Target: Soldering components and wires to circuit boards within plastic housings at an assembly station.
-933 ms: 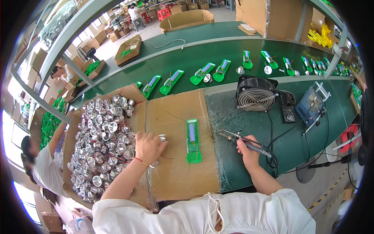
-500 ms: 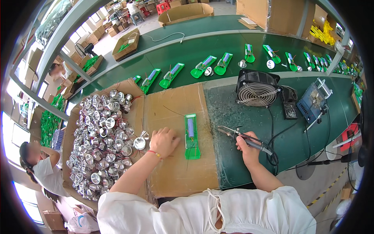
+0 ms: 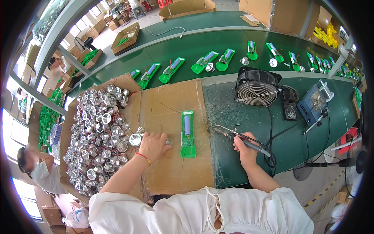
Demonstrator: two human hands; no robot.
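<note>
A green plastic housing (image 3: pixel 188 150) with a blue cylindrical battery (image 3: pixel 187 124) and thin wires lies upright in my view on the cardboard work mat (image 3: pixel 163 175). Just left of it, my left hand (image 3: pixel 152 147) has its fingers curled over a small silver reflector cup (image 3: pixel 168 142), mostly hidden by the fingertips. More reflector cups (image 3: pixel 135 139) lie beside that hand, next to the box. On the right, my right hand (image 3: pixel 247 150) grips a soldering iron (image 3: pixel 246 142), its tip pointing left toward the housing, a short way off it.
A cardboard box (image 3: pixel 132 93) heaped with reflector cups stands left. Across the back, a green conveyor belt (image 3: pixel 183 48) carries several green housings. A black fan (image 3: pixel 257 87) and a blue soldering-station unit (image 3: pixel 311 103) stand right, with loose black cables (image 3: pixel 271 132) between.
My left hand now has a reflector cup at its fingertips. My right hand and the soldering iron keep nearly the same place. The whole view has shifted slightly.
</note>
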